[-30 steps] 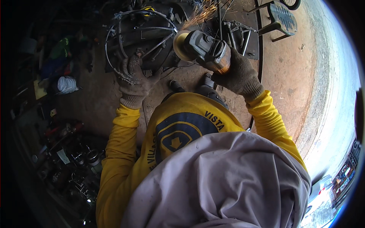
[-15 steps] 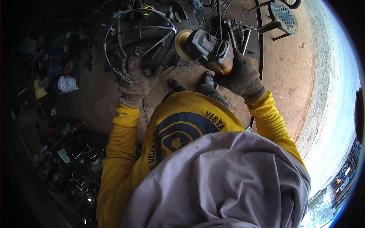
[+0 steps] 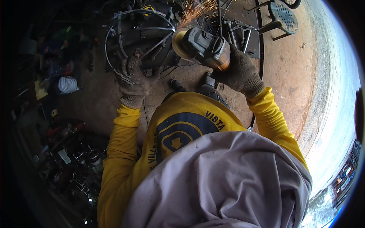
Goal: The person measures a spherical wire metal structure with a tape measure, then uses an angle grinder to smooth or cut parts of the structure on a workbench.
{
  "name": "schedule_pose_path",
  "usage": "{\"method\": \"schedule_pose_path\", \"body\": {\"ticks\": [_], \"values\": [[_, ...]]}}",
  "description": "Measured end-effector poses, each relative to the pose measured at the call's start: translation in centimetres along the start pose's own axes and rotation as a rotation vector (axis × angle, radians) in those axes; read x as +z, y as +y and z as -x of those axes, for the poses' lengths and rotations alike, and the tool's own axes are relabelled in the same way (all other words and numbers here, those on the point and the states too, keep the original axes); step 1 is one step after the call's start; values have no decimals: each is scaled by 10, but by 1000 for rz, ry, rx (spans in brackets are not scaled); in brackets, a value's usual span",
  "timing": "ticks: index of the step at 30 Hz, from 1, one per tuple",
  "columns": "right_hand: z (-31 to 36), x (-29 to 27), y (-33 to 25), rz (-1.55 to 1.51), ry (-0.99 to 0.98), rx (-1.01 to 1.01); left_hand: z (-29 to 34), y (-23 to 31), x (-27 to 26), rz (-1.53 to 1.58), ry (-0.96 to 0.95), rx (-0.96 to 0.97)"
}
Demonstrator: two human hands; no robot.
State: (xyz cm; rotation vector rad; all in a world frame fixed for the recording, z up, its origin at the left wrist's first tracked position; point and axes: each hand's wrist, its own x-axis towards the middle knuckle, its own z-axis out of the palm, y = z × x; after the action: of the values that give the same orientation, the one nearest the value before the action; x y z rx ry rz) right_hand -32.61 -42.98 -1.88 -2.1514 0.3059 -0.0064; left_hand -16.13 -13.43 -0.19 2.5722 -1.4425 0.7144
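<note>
A round, cage-like frame of bent metal bars (image 3: 152, 28) rests on a dark surface ahead of me. My left hand (image 3: 133, 78), in a grey-brown knit glove, is closed on the frame's near rim. An angle grinder (image 3: 207, 46) is gripped by my gloved right hand (image 3: 241, 72), which wraps round its orange-brown body. The grinder's pale yellow disc (image 3: 178, 44) meets the frame's right side at a bright joint. Orange sparks (image 3: 195, 11) spray from there, away and to the right.
Welded metal tubes (image 3: 243, 34) stand on the right of the dark work surface. Beyond them is a plastic chair (image 3: 283, 19). A white bundle (image 3: 68, 84) lies on the left amid dark clutter. Machine parts (image 3: 89, 155) crowd the lower left. My feet are just below the work.
The grinder has shifted slightly left, bringing its disc against the frame's joint. Sparks now fly where none showed before. My left hand stays at the rim.
</note>
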Motion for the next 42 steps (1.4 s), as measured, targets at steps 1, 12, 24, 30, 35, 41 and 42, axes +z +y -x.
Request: {"method": "schedule_pose_path", "body": {"ticks": [1, 12, 24, 30, 35, 41, 42], "values": [[-1, 0, 0, -32, -24, 15, 2, 0, 2, 5, -4, 2], [6, -1, 11, -46, 10, 69, 14, -12, 12, -96, -35, 47], [-9, -1, 9, -13, 37, 15, 8, -8, 11, 3, 52, 8], [-17, -3, 7, 121, 65, 23, 27, -12, 15, -91, -134, -36], [-23, -8, -3, 175, 84, 67, 9, -8, 11, -65, 24, 32], [-18, -6, 1, 213, 142, -19, 5, -9, 7, -37, 9, 13], [-16, -5, 5, 222, 104, 11, 6, -10, 8, -3, 13, 9]]}}
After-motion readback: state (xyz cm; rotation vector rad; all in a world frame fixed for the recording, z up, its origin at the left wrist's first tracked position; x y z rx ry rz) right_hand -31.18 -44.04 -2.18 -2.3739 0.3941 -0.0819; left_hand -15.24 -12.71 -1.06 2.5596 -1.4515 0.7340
